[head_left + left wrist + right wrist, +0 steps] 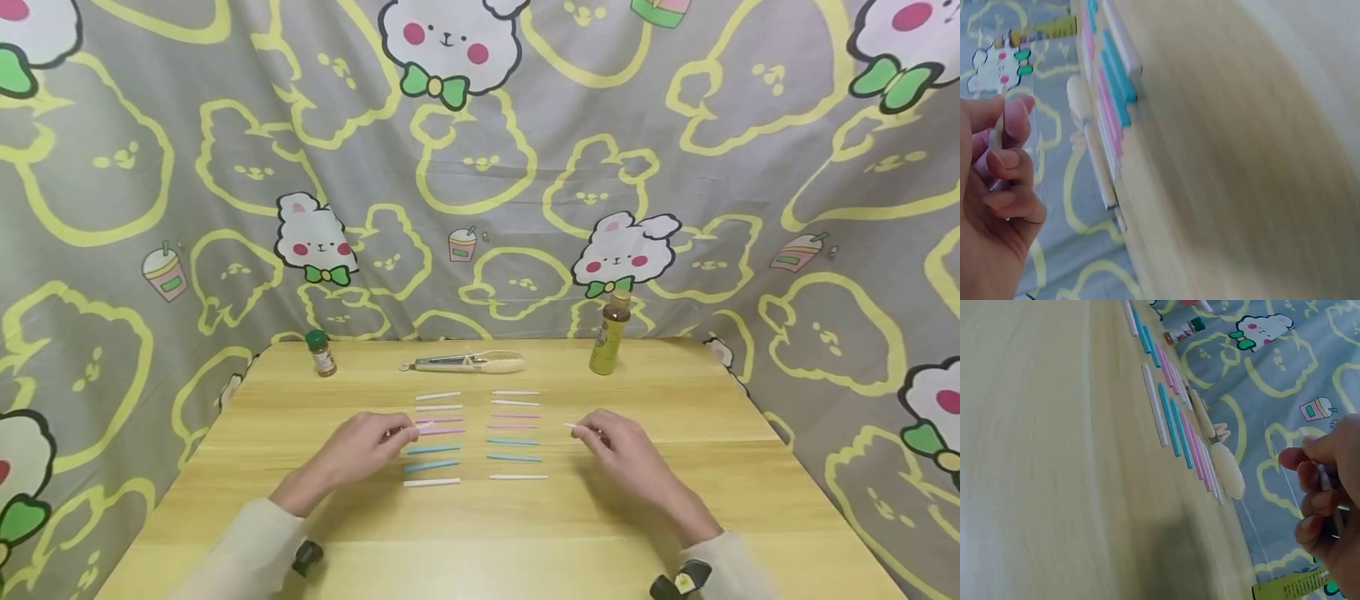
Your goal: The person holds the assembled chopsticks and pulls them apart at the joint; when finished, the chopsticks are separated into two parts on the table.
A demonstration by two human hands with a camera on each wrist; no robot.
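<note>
Two columns of thin white, pink and blue sticks lie on the wooden table. The left column has a blue stick [433,449] and a white stick [432,483] at its near end; the right column ends with another white stick [519,477]. My left hand [367,446] pinches a slim white stick [997,134] between thumb and fingers, above the left column's outer edge. To the right of the right column, my right hand [622,446] pinches a similar white stick [1322,478], its tip [570,426] pointing left. The fingers hide most of both held sticks.
Tongs [468,362] lie behind the columns. A small green-capped jar [321,354] stands at the back left, and a yellow-green bottle [609,337] at the back right. A patterned grey curtain [487,192] hangs around the wooden table [480,533].
</note>
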